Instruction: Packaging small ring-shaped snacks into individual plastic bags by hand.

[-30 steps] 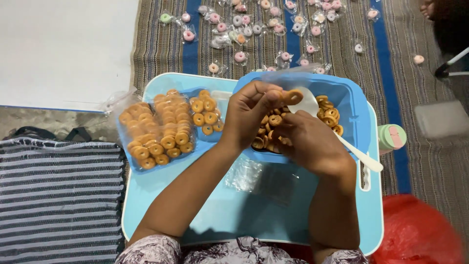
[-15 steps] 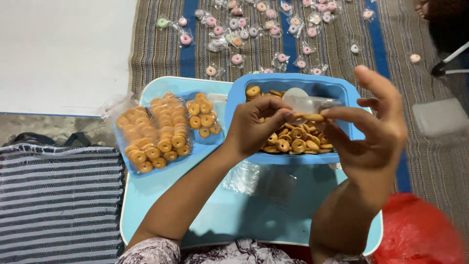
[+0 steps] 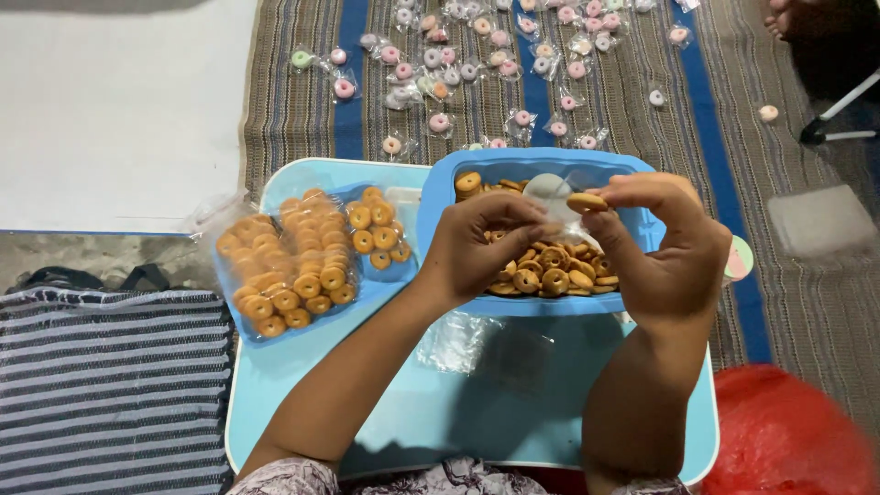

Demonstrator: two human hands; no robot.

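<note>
Ring biscuit (image 3: 587, 202) now pinched in right hand (image 3: 674, 252) — left hand (image 3: 481, 243) has closed in, curled.

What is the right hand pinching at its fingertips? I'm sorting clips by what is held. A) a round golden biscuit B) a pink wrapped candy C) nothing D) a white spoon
A: the right hand pinches a round golden biscuit between thumb and fingers above the blue tub of biscuits, beside the left hand.
</note>
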